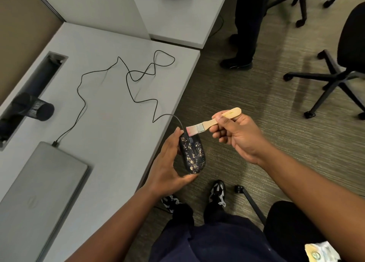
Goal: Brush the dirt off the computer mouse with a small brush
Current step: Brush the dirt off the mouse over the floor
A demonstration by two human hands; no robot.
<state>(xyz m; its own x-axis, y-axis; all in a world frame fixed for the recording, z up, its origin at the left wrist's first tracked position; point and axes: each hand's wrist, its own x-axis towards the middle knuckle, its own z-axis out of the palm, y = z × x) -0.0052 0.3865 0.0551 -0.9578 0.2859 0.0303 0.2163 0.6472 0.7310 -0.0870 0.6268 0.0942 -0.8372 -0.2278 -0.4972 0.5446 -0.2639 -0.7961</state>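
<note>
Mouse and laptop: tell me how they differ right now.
The mouse is black, speckled with pale dirt; the laptop is plain grey. The mouse is held off the desk edge in the left hand; the laptop lies closed on the desk. The mouse is far smaller. A black cable joins them.

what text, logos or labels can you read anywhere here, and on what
No text is readable.
Laptop: a round emblem on the closed lid, too faint to read.
Packet at the lower right: a round green mark, too blurred to read.
Brush and mouse: no lettering shows.
</note>
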